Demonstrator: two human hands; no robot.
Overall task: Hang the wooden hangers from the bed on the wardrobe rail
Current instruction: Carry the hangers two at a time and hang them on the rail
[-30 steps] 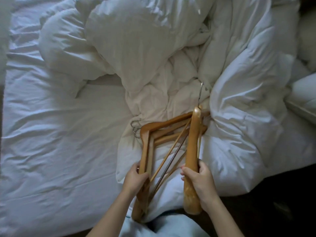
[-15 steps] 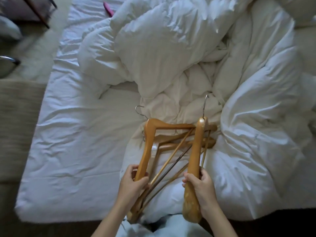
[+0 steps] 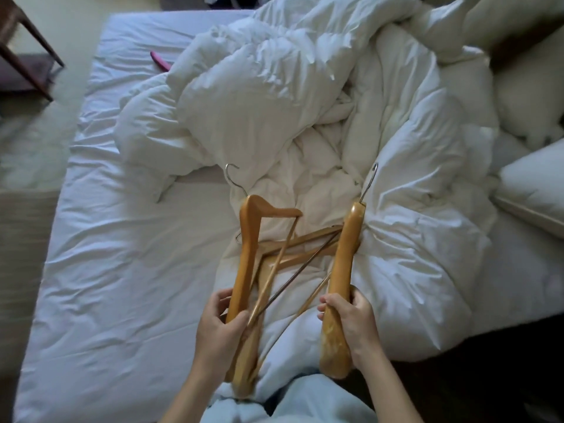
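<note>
Several wooden hangers with metal hooks are at the near edge of the bed. My left hand (image 3: 221, 326) grips the arm of one hanger (image 3: 247, 248), lifted with its hook pointing away from me. My right hand (image 3: 351, 320) grips a second hanger (image 3: 346, 254), seen edge-on and raised over the duvet. Between them more hangers (image 3: 300, 244) lie crossed on the duvet, partly hidden behind the two held ones. The wardrobe rail is out of view.
A crumpled white duvet (image 3: 290, 96) covers the right half of the bed; the bare white sheet (image 3: 128, 270) lies to the left. Pillows (image 3: 531, 196) sit at the right edge. A pink object (image 3: 160, 61) pokes out by the duvet. Dark wooden furniture legs (image 3: 27, 56) stand on the floor far left.
Both hands have lifted their hangers and drawn them apart, freeing the left one from the pile. The view has pulled back, showing the floor and furniture at left.
</note>
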